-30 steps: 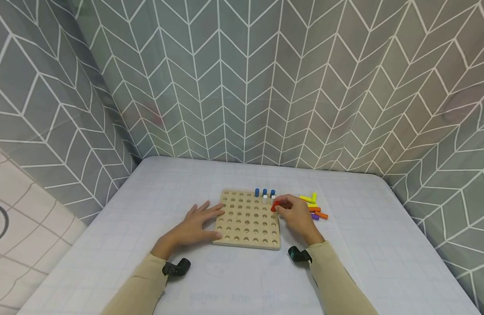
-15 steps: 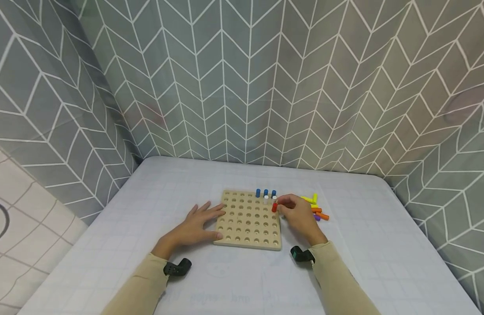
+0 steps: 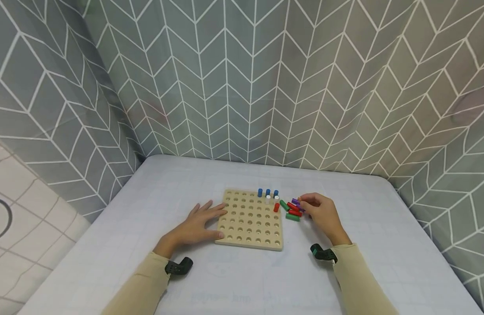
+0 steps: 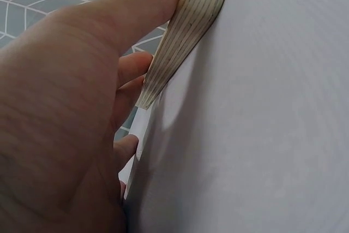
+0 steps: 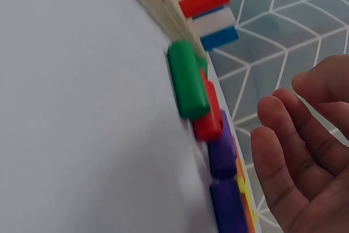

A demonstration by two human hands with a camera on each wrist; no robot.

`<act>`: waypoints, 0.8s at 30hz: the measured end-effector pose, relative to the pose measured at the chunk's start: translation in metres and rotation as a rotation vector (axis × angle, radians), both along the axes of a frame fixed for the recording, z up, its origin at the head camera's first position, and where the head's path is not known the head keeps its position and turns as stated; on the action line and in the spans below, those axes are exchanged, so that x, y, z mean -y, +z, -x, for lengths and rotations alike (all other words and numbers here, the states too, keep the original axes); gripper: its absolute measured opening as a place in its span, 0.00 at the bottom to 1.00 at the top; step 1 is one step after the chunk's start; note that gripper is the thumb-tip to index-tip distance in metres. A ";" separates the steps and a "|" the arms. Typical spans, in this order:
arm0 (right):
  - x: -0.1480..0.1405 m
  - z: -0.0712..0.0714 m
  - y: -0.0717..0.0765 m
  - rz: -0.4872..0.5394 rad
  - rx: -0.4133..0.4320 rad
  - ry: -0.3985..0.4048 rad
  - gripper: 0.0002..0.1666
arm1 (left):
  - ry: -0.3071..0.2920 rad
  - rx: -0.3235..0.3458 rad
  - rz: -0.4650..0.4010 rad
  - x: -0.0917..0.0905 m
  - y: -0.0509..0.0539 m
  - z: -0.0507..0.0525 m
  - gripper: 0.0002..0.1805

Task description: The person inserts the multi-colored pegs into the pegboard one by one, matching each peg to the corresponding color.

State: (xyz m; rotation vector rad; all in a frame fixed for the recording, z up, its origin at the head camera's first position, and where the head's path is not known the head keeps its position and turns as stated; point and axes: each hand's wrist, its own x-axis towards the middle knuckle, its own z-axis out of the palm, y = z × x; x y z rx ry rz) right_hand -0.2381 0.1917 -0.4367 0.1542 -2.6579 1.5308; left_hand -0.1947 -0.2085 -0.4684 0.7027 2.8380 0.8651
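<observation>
A square wooden pegboard (image 3: pixel 250 244) with rows of round holes lies on the table. Three blue pegs (image 3: pixel 260 193) stand along its far right side, two white pegs (image 3: pixel 268 200) before them and a red peg (image 3: pixel 276 208) nearest. My left hand (image 3: pixel 194 225) rests against the board's left edge, thumb and fingertips touching it, fingers spread. Right of the board lies a pile of loose pegs: green (image 5: pixel 188 80), red (image 5: pixel 210 118) and purple (image 5: pixel 222 148). Over the pile's right side hovers my right hand (image 3: pixel 320 214), thumb and fingers apart with nothing held between them.
A pale cloth (image 3: pixel 226 284) covers the table. Grey chevron curtains (image 3: pixel 242 87) hang behind and at both sides. Bits of yellow (image 5: pixel 242 184) and orange show behind the purple pegs in the right wrist view. Each wrist wears a black device (image 3: pixel 180 266).
My right hand let go of the red peg, which now stands in the board, and moved right to the loose pegs. Green and red loose pegs came into sight. My left hand stayed put.
</observation>
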 end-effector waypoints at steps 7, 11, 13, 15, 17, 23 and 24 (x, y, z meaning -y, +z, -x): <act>-0.014 -0.002 -0.005 -0.044 0.013 0.006 0.15 | -0.025 -0.013 -0.014 0.001 -0.001 0.000 0.44; -0.013 -0.005 -0.006 -0.065 0.013 0.035 0.14 | -0.028 -0.016 -0.010 0.002 0.000 0.000 0.44; -0.012 -0.007 -0.007 -0.090 0.016 0.037 0.13 | -0.026 -0.013 -0.003 0.002 0.001 0.000 0.44; -0.011 -0.009 -0.007 -0.114 0.024 0.039 0.12 | -0.026 -0.014 0.000 0.001 0.002 0.000 0.44; -0.010 -0.011 -0.009 -0.136 0.018 0.042 0.11 | -0.025 -0.014 0.001 0.001 0.003 0.000 0.44; -0.006 -0.011 -0.014 -0.198 -0.010 0.062 0.07 | -0.025 -0.013 -0.013 0.001 0.003 0.000 0.43; -0.005 -0.011 -0.014 -0.208 -0.010 0.061 0.06 | -0.025 -0.015 -0.009 0.001 0.002 0.000 0.43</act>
